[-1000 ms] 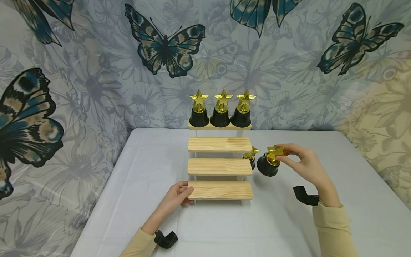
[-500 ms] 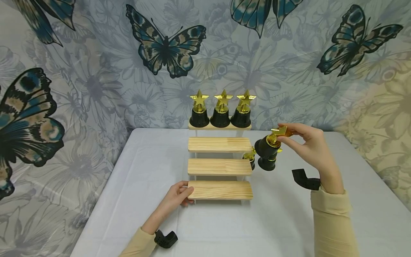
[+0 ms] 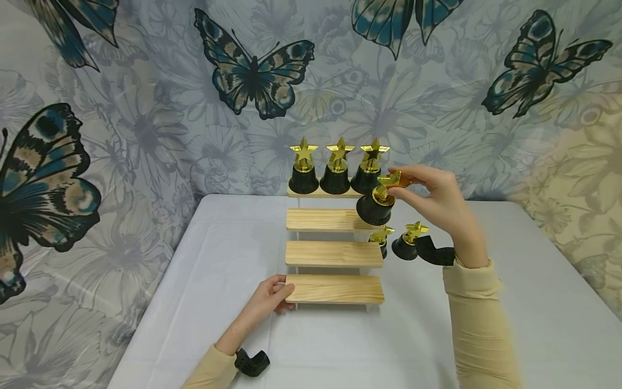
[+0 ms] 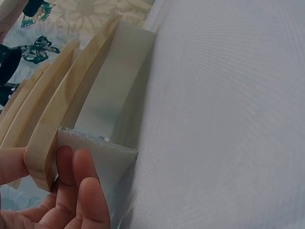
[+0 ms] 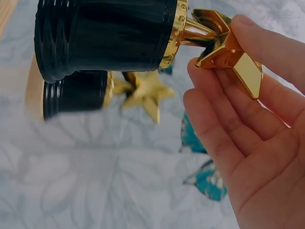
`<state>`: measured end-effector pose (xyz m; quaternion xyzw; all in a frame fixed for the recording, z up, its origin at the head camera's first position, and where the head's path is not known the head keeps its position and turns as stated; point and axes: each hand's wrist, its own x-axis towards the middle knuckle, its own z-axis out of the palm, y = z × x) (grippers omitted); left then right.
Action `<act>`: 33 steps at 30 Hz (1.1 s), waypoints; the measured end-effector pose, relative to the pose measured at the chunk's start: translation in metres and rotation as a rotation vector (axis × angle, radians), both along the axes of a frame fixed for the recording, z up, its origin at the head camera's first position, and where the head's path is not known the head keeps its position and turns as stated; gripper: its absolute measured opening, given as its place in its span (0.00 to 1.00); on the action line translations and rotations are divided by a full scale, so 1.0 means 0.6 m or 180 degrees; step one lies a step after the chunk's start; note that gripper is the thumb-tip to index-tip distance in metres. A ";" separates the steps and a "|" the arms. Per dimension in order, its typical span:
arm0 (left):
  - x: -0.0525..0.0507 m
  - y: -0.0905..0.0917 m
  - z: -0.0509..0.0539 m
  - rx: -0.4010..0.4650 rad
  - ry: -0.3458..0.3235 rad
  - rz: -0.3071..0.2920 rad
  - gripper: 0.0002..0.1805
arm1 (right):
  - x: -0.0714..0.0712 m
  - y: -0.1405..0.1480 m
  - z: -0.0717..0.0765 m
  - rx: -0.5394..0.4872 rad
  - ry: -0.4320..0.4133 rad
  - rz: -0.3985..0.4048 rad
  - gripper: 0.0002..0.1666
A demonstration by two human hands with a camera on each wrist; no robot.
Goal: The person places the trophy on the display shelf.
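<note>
Since half a second ago, the right hand [image 3: 432,197] and the gold star trophy [image 3: 375,204] it carries have swung left, uncovering another trophy [image 3: 407,247] upright on the table [image 3: 218,254]; the left hand [image 3: 268,296] keeps its place. At the left, that hand pinches the left end of the bottom shelf [image 3: 335,289], thumb above and fingers curled under the board. The bare pale-wood shelves rise like steps, and on the top shelf [image 3: 293,193] three matching trophies [image 3: 335,175] stand upright in a row. Next comes the carried trophy, over the right end of the second shelf down [image 3: 320,220], in front of the rightmost top one; whether it touches the wood I cannot tell. Its long axis leans, base down and left, star up and right. The base is glossy black with ringed ridges at the foot; the collar, stem and faceted star are shiny gold. Just right and lower, a part-hidden trophy [image 3: 382,235] stands beside the uncovered one. Furthest right, the right hand's thumb and fingers are clamped on the star of the carried trophy
</note>
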<state>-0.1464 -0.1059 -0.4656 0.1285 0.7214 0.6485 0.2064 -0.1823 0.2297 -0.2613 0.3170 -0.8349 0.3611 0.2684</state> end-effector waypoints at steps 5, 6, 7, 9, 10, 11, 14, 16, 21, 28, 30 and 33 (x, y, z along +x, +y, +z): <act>-0.001 0.001 -0.002 -0.0041 0.0008 0.0011 0.25 | -0.020 -0.033 -0.001 -0.0020 -0.0086 0.0144 0.25; -0.002 0.001 -0.003 -0.0045 0.0013 0.0010 0.25 | -0.024 -0.040 -0.002 -0.0016 -0.0099 0.0167 0.25; -0.002 0.001 -0.003 -0.0045 0.0022 0.0009 0.25 | -0.027 -0.046 -0.003 -0.0023 -0.0130 0.0201 0.24; -0.002 0.001 -0.003 -0.0054 0.0025 0.0008 0.25 | -0.034 -0.059 -0.005 -0.0028 -0.0179 0.0258 0.24; -0.002 0.001 -0.003 -0.0057 0.0028 0.0006 0.25 | -0.038 -0.064 -0.007 -0.0028 -0.0206 0.0284 0.23; -0.002 0.001 -0.002 -0.0055 0.0034 0.0002 0.25 | -0.041 -0.070 -0.009 -0.0035 -0.0234 0.0315 0.23; -0.002 0.001 -0.002 -0.0059 0.0038 -0.0002 0.25 | -0.051 -0.088 -0.014 -0.0035 -0.0324 0.0374 0.22; -0.002 0.000 -0.003 -0.0057 0.0038 0.0000 0.25 | -0.057 -0.099 -0.019 -0.0028 -0.0368 0.0416 0.21; -0.002 -0.001 -0.003 -0.0048 0.0036 0.0012 0.24 | -0.071 -0.125 -0.030 -0.0024 -0.0425 0.0538 0.18; 0.000 -0.001 0.005 -0.0041 0.0004 0.0008 0.24 | -0.086 -0.154 -0.043 -0.0024 -0.0478 0.0617 0.20; -0.001 -0.001 0.004 -0.0042 -0.0003 0.0007 0.23 | -0.089 -0.160 -0.044 -0.0038 -0.0525 0.0603 0.21; -0.003 -0.001 -0.004 -0.0038 0.0017 0.0010 0.25 | -0.094 -0.169 -0.046 -0.0069 -0.0574 0.0627 0.21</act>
